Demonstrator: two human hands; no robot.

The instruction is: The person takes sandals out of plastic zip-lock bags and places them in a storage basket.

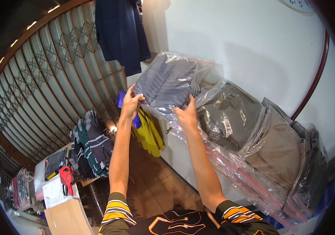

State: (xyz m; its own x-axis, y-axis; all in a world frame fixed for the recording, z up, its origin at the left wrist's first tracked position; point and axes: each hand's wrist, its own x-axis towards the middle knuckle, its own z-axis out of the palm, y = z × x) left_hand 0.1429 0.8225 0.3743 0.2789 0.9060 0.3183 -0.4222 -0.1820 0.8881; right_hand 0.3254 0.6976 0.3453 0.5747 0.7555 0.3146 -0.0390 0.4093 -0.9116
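A folded dark blue-grey striped garment (167,79) lies flat inside a clear plastic bag (204,66) in front of me. My left hand (131,103) grips its near left corner, thumb on top. On the near right corner, my right hand (186,113) pinches the bag with the thumb above and the fingers mostly hidden. The bag's far end reaches toward the white wall, and part of its underside is over a ledge with other bagged clothes. Just right of my right hand sits a bagged olive-grey garment (229,114).
More bagged clothes, among them a brown-grey garment (276,147), line the ledge. Dark blue cloth (120,35) hangs by a folding metal gate (46,79). Yellow cloth (149,132) hangs below my hands. At lower left, a red tape dispenser (66,177) lies near folded striped garments (92,144).
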